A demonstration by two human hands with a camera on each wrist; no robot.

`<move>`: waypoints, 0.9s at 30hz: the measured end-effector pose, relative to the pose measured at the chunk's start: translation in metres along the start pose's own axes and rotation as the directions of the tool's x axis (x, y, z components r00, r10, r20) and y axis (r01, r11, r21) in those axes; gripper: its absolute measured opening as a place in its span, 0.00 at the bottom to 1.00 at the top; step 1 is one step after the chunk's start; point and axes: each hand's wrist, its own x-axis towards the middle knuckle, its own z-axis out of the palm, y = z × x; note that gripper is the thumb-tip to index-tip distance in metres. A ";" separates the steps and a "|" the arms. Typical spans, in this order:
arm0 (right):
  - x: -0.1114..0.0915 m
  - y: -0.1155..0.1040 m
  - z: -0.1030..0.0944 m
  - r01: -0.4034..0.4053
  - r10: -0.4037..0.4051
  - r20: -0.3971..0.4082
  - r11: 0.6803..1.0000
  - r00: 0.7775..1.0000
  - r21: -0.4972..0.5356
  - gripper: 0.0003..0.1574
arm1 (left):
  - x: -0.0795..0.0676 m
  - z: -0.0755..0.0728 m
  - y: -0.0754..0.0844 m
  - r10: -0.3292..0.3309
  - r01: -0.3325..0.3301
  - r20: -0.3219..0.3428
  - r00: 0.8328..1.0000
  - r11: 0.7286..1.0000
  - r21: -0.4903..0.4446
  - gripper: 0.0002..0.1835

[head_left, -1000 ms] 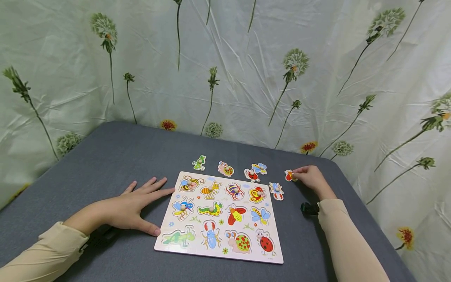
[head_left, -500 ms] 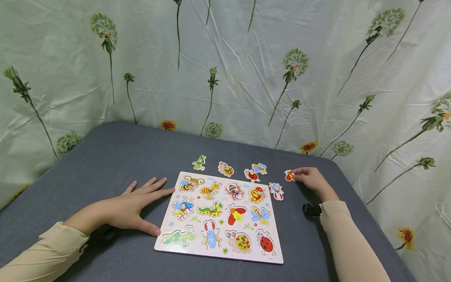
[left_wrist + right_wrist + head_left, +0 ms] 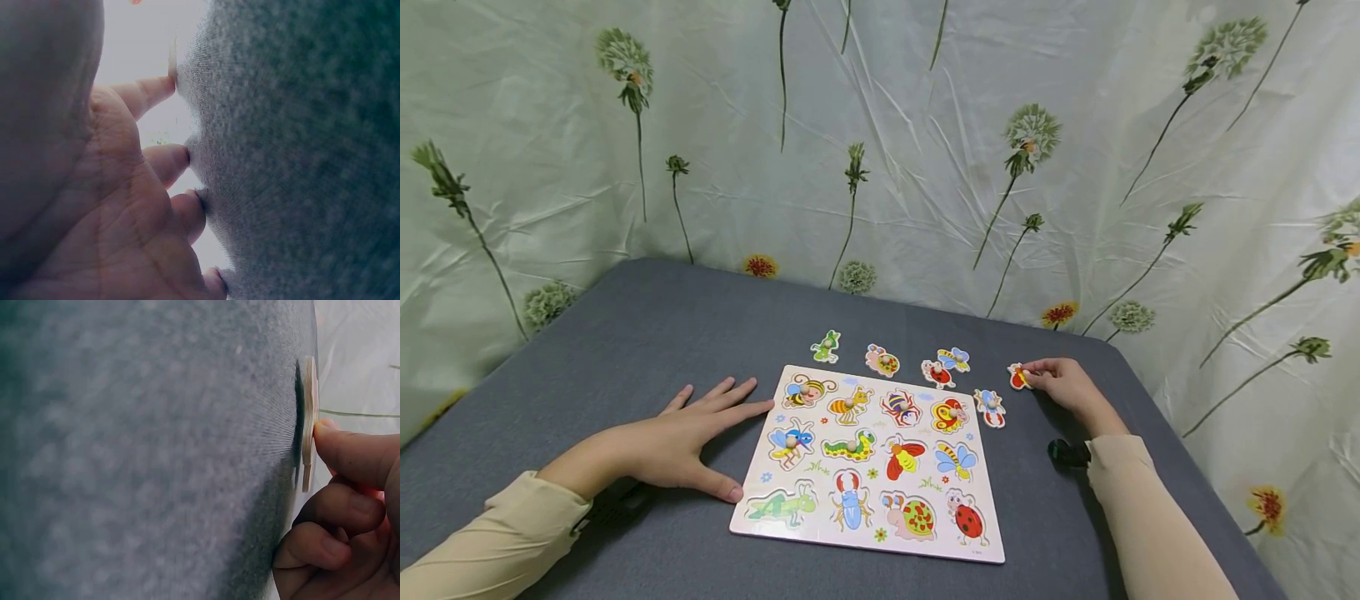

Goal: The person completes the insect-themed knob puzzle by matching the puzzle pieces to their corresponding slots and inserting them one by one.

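Observation:
My right hand pinches a small red and yellow insect puzzle piece between thumb and fingers, right of the board's far corner. Seen edge-on in the right wrist view, the wooden piece stays close to the grey cloth with a dark shadow beside it. The pink puzzle board lies flat, with knobbed insects in its far row and in two places of the middle row. Fingers spread, my left hand rests on the cloth, its thumb and index fingertips at the board's left edge.
Beyond the board lie a green piece, a snail piece, a ladybug piece and a dragonfly piece. A beetle piece lies by its right edge. A flowered curtain hangs behind the grey table.
My right wrist has shifted slightly to the right and toward me, while its fingertips stay at the red and yellow piece. The left hand and the board have not moved.

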 end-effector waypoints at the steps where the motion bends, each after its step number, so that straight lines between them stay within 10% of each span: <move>1: -0.001 -0.001 0.000 0.001 -0.001 0.002 1.000 1.000 0.000 0.26 | 0.000 0.000 0.000 0.000 0.000 0.000 1.000 1.000 0.000 0.63; 27: -0.033 -0.026 0.007 0.145 -0.148 0.038 0.986 0.988 0.078 0.25 | 0.000 -0.001 0.002 -0.011 0.011 0.007 1.000 1.000 -0.006 0.63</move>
